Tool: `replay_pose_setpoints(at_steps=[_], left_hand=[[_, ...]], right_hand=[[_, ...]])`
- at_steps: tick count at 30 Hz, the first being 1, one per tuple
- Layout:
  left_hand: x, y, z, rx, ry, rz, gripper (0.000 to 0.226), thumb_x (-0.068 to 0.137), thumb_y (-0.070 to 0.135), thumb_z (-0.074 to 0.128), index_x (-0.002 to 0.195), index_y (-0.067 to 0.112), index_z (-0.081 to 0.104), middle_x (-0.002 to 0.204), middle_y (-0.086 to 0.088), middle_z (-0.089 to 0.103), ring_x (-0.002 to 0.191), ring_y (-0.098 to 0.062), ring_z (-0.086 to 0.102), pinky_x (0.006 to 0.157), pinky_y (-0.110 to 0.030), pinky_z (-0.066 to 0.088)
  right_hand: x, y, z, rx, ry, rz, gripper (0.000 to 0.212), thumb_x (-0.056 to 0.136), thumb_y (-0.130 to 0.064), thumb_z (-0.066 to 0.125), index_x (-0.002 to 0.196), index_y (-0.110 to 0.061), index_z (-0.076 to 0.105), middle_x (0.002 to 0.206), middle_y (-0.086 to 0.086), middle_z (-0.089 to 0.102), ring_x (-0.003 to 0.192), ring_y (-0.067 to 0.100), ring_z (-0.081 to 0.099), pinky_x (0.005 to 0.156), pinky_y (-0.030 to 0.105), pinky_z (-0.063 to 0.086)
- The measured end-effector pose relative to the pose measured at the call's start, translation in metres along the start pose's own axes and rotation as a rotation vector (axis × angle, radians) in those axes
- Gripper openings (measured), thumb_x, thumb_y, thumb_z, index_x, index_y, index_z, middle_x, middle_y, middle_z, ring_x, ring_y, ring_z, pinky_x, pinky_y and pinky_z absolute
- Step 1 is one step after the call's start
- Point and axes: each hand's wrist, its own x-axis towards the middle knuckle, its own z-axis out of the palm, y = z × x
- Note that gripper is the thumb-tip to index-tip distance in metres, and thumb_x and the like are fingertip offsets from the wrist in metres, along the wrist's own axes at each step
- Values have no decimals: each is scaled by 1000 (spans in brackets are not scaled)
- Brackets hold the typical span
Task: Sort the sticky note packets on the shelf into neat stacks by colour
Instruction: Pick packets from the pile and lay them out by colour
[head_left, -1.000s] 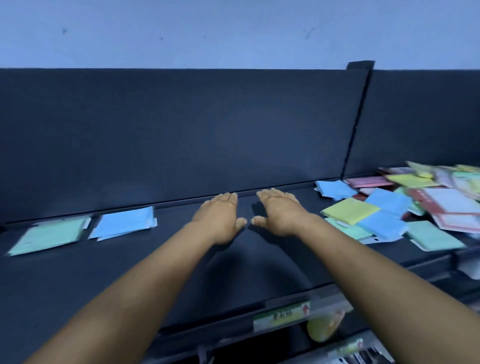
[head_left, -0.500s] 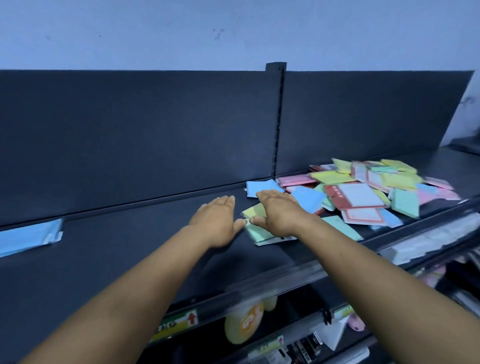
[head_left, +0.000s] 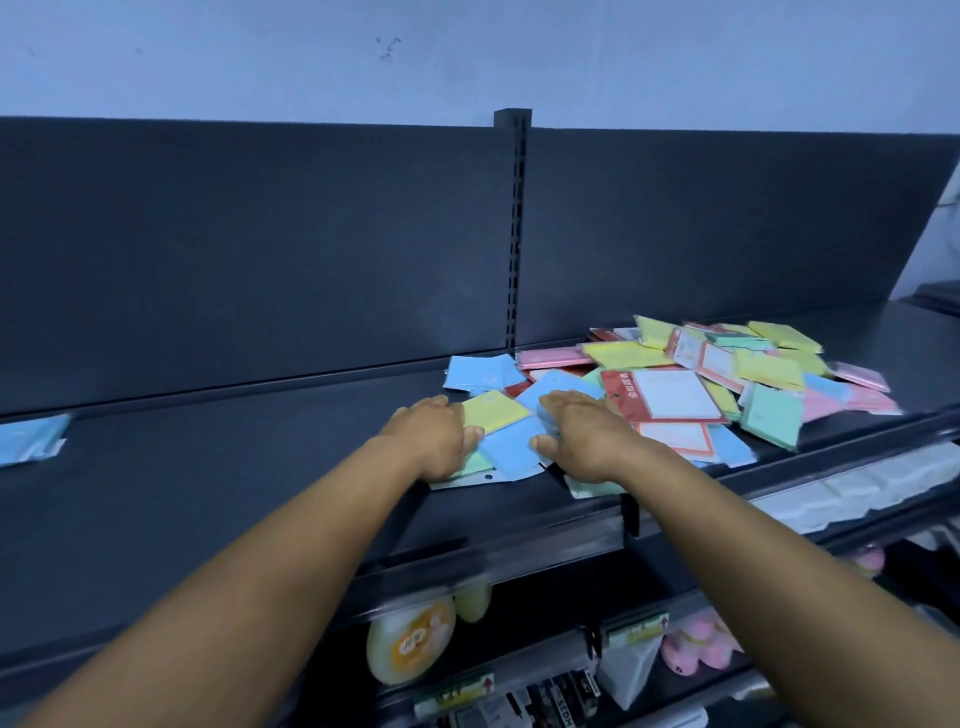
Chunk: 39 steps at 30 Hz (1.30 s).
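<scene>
**Slick, light packets heaped right of the shelf's middle**

The shelf (head_left: 260, 467) carries a jumbled pile (head_left: 727, 379) of blue, yellow, green, pink and red-framed packets. They are likely light, thin, bendy and slippery in wrappers; best pinched at an edge. Left hand (head_left: 431, 436) and right hand (head_left: 576, 431) lie flat, fingers straight, on near-left packets, including a blue packet (head_left: 511, 447).

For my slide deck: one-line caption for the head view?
Both hands, left hand and right hand, reach into mixed sticky note packets on a dark shelf.

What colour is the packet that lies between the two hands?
Light blue. The packet shows best in the head view, the only one, between the left hand and right hand.
</scene>
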Motion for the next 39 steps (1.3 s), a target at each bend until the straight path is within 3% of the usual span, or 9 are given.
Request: replay_pose_setpoints(at_steps=[7, 11, 19, 22, 25, 28, 31, 35, 39], left_hand=[[5, -4, 9, -103, -72, -73, 62, 96, 56, 32, 146, 22, 23, 139, -12, 43, 129, -29, 40, 103, -44, 30], [11, -8, 8, -225, -68, -107, 50, 95, 57, 28, 133, 25, 34, 130, -5, 52, 121, -25, 46, 104, -48, 28], [7, -15, 3, -479, 111, -172, 84, 71, 47, 78, 137, 17, 36, 123, -4, 31, 112, -28, 49, 99, -39, 43], [2, -18, -3, -577, 189, -132, 66, 77, 26, 77, 133, 18, 44, 123, -6, 34, 93, -20, 51, 86, -26, 41], [-4, -24, -7, -636, 280, -117, 47, 82, 13, 70, 123, 24, 51, 118, -4, 52, 93, -18, 51, 78, -23, 38], [-12, -32, -7, -714, 332, -154, 31, 83, 9, 66, 107, 21, 52, 101, -1, 61, 90, -21, 55, 69, -25, 39], [-22, -40, -9, -741, 395, -228, 24, 84, 10, 67, 99, 17, 49, 96, -3, 60, 84, -22, 55, 66, -27, 39], [-38, -53, -15, -731, 448, -279, 21, 85, 11, 66, 98, 16, 51, 100, -2, 59, 89, -21, 55, 70, -28, 40], [-62, -75, -19, -732, 514, -341, 20, 86, 11, 65, 100, 17, 52, 103, -2, 60, 91, -20, 56, 70, -29, 42]], right_hand=[[9, 5, 12, -11, -12, -11, 52, 96, -52, 38, 130, -14, 48, 137, 5, 45, 131, 24, 36, 108, 41, 27], [10, 0, 15, -45, 34, 20, 63, 89, -64, 42, 130, -18, 50, 134, 3, 48, 125, 25, 39, 102, 40, 30], [9, -17, 7, 3, 16, 140, 56, 82, -60, 59, 117, -16, 54, 119, 4, 55, 118, 26, 42, 82, 33, 33], [9, -21, 4, 56, 1, 173, 44, 81, -55, 65, 93, -15, 53, 97, 1, 55, 108, 26, 46, 76, 30, 33], [9, -23, 2, 175, -41, 216, 43, 79, -48, 70, 74, -15, 44, 78, 0, 51, 91, 24, 49, 70, 30, 36], [8, -24, 0, 254, -30, 240, 39, 80, -41, 72, 92, -11, 51, 97, 6, 57, 90, 23, 51, 71, 31, 42], [8, -26, 0, 414, 59, 256, 42, 86, -30, 67, 118, -6, 54, 113, 9, 61, 100, 26, 59, 81, 33, 47], [15, -31, 1, 561, 193, 199, 23, 91, -18, 55, 110, -7, 61, 97, 10, 65, 88, 27, 60, 70, 29, 43], [24, -49, 2, 619, 263, 131, 23, 92, -14, 51, 113, -7, 59, 108, 11, 63, 89, 26, 53, 70, 28, 38]])
